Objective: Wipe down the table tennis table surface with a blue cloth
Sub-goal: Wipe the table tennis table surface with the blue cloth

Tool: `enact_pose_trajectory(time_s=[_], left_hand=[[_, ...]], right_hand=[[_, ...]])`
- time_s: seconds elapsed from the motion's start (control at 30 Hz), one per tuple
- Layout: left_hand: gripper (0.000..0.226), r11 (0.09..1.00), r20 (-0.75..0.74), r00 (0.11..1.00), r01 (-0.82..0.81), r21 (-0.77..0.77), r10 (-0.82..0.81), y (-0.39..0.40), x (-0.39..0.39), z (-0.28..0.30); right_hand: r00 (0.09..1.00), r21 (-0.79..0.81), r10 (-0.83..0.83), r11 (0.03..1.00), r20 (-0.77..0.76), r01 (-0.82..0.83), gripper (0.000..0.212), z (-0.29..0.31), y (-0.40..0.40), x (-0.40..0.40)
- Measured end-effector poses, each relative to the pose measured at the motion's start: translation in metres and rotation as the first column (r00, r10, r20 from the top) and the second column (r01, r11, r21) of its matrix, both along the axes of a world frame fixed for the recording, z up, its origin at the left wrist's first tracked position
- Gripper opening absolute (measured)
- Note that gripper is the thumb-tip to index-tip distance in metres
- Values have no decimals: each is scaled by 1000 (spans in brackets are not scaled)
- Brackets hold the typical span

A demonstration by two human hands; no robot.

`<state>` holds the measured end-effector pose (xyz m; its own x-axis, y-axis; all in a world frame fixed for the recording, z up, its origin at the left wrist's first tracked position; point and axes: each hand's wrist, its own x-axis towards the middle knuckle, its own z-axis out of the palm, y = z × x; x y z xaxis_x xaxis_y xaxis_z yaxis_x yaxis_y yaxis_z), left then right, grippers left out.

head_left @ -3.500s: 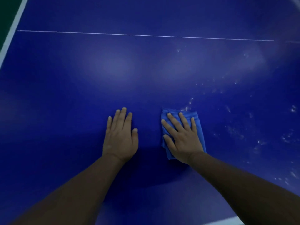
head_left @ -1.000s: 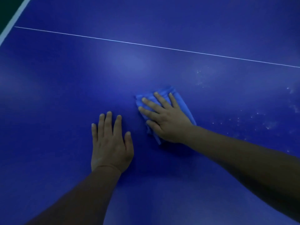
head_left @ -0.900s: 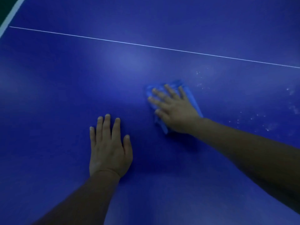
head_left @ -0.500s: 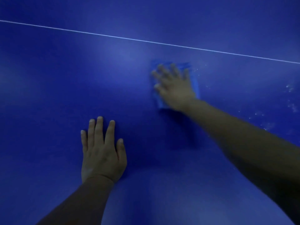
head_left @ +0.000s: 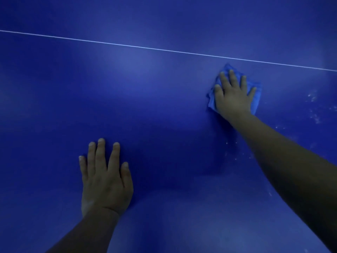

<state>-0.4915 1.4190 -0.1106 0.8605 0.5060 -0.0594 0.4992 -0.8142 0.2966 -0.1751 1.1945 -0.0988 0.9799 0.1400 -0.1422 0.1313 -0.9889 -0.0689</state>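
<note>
The dark blue table tennis table (head_left: 145, 106) fills the head view. My right hand (head_left: 232, 95) lies flat with straight, spread fingers on a folded blue cloth (head_left: 257, 96), pressing it onto the surface just below the white centre line (head_left: 145, 47). The cloth shows around the fingertips and on both sides of the hand. My left hand (head_left: 104, 179) rests palm down on the bare table at the lower left, fingers straight.
Pale specks and smudges (head_left: 314, 110) dot the surface to the right of the cloth, with a few more (head_left: 235, 152) beside my right forearm. The table surface stretches beyond the white line at the top.
My right hand has slid the cloth away from me and to the right, up close to the white line. My left hand has stayed flat on the table.
</note>
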Motion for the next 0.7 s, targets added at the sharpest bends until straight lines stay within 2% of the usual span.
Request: enact_pose_trajectory(time_s=[0.03, 0.07, 0.2, 0.27, 0.33, 0.4, 0.43, 0.5, 0.57, 0.6, 0.63, 0.67, 0.7], left_hand=[[61, 1000, -1, 1000, 0, 0, 0, 0, 0, 0], [61, 1000, 0, 1000, 1, 0, -1, 0, 0, -1], [61, 1000, 9, 1000, 7, 20, -7, 1, 0, -4], [61, 1000, 22, 1000, 4, 17, -5, 1, 0, -5], [62, 1000, 28, 1000, -2, 11, 2, 2, 1, -5], [63, 1000, 22, 1000, -1, 5, 1, 1, 1, -4], [63, 1000, 19, 1000, 0, 5, 0, 1, 1, -3], [64, 1000, 11, 1000, 3, 0, -3, 1, 1, -3], [64, 1000, 7, 1000, 4, -7, -4, 1, 0, -3], [64, 1000, -1, 1000, 5, -7, -5, 1, 0, -2], [63, 1000, -10, 1000, 8, -6, -8, 0, 0, -1], [63, 1000, -16, 1000, 10, -5, -10, 0, 0, 0], [63, 1000, -20, 1000, 12, -4, -12, 0, 1, 1]], right_hand=[[1000, -1, -16, 1000, 4, 16, 56, 0, 4, -9], [999, -20, 34, 999, 28, -34, 57, 0, 18, -24], [931, 16, 363, 931, 46, -364, 57, -6, 115, -77], [901, 74, 433, 898, 37, -434, 56, -5, 161, -71], [891, 60, 453, 890, 3, -452, 55, -5, 176, -39], [923, -13, 384, 923, 23, -384, 54, -8, 148, 3], [953, -49, 299, 954, 48, -297, 54, -10, 120, 24], [995, -34, 11, 999, 98, -7, 55, -8, 43, 59], [947, 51, -318, 947, 41, 316, 57, 2, -20, 77], [909, 68, -417, 907, 9, 415, 58, 6, -33, 77], [897, 67, -441, 895, -1, 440, 58, 8, -30, 72], [927, 49, -375, 926, 19, 373, 57, 6, -16, 62], [971, 34, -236, 971, 42, 235, 56, 4, 6, 47]])
